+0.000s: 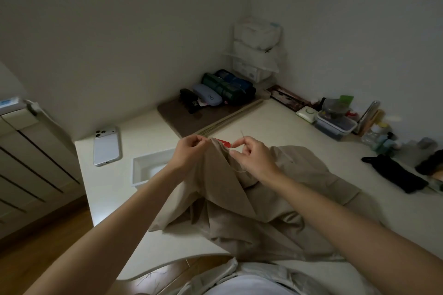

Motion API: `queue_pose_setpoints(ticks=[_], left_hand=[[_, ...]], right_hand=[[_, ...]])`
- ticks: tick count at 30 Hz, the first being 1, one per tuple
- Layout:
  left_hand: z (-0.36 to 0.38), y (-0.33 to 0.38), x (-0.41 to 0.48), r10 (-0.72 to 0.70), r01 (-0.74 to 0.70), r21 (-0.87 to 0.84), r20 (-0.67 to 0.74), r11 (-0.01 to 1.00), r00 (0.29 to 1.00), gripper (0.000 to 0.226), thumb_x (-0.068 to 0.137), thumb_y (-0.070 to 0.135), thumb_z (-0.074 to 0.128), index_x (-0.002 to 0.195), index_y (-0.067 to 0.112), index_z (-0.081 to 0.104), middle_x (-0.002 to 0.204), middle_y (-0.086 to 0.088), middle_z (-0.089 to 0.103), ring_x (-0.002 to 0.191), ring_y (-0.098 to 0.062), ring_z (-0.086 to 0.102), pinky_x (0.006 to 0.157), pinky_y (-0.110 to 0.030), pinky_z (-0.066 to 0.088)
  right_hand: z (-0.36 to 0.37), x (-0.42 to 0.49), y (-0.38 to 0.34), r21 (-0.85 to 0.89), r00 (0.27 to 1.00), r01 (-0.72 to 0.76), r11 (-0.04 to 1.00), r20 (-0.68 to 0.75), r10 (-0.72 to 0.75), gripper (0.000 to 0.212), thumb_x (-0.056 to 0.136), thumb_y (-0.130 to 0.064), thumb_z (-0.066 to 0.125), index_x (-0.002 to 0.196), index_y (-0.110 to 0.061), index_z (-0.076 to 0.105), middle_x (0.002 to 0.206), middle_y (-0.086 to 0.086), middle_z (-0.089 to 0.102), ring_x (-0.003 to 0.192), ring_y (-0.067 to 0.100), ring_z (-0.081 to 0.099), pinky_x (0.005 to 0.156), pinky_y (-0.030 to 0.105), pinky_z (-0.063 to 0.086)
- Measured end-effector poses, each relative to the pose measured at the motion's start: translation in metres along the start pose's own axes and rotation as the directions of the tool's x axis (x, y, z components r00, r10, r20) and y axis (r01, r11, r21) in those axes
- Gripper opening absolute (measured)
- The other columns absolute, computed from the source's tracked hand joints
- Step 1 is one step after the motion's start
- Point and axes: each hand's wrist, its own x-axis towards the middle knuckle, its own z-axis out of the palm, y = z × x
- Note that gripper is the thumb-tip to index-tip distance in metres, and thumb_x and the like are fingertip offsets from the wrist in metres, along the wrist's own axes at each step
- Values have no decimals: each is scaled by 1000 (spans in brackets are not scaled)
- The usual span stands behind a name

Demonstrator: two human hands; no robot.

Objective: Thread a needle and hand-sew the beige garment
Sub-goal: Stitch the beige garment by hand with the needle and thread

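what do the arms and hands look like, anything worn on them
Both are bare. The left hand and right hand have no gloves, and no ring, watch or bracelet shows at either wrist. The left forearm and right forearm are uncovered to the frame edge, with no sleeve in view. The light is too dim to judge the nails.
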Motion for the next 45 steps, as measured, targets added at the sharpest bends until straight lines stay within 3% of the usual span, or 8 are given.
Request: queue_pose_setpoints(ticks=[5,14,21,27,31,36,41,45], left_hand=[[2,5,-8,59,-58,-11,82,998,995,12,94,18,57,85,12,63,82,-3,64,76,-11,60,62,-11,47],[-8,4,-5,43,-41,-25,65,999,997,15,95,19,56,95,6,63,87,-10,64,79,-15,60,70,-21,50],[-9,4,-4,16,-16,-15,9,1000,1000,19,96,22,55,99,6,65,86,-2,65,80,-10,59,61,-12,45],[-6,6,-8,7,-7,-36,-2,999,1000,17,97,21,53,99,7,63,86,0,63,78,-8,59,59,-10,46],[-5,7,-8,4,-4,-34,-16,999,1000,17,97,20,53,100,7,63,85,1,62,77,-6,58,54,-6,45],[-4,9,-9,14,-15,-59,-8,998,1000,14,95,15,55,98,2,62,81,-1,64,73,-8,60,55,-8,46],[-2,13,-13,40,-36,-83,52,996,998,12,94,12,56,91,3,63,78,-2,66,66,-3,61,57,-10,47],[-4,14,-15,34,-28,-67,78,997,996,14,95,16,55,85,11,62,80,-2,64,73,-8,59,59,-11,47]], right_hand=[[14,6,-12,-22,996,9,1000,84,-8,10,86,-18,68,93,-11,66,58,-15,40,53,-3,38,50,4,34],[20,1,-9,-70,987,42,997,156,-31,22,92,-23,60,72,-17,53,55,-8,42,50,3,40,54,16,34],[11,-5,21,-296,938,-126,947,276,211,30,88,-7,57,62,-19,49,71,-3,51,73,12,49,57,17,36],[4,-8,37,-445,812,-165,880,446,377,16,89,-10,53,75,-17,54,82,1,53,73,10,49,56,16,36],[0,-8,27,-187,927,-119,975,332,177,9,89,-11,60,96,-13,56,65,-5,47,57,5,43,51,14,33],[3,1,0,37,988,44,998,145,-49,7,87,-11,64,92,-15,61,54,-7,41,48,3,37,56,19,38],[15,9,-14,47,991,63,997,112,-68,5,88,-19,66,91,-18,63,55,-7,43,53,5,41,81,39,53],[20,12,-18,49,994,40,998,104,-45,6,89,-17,65,93,-12,65,59,-5,46,57,5,43,72,33,51]])
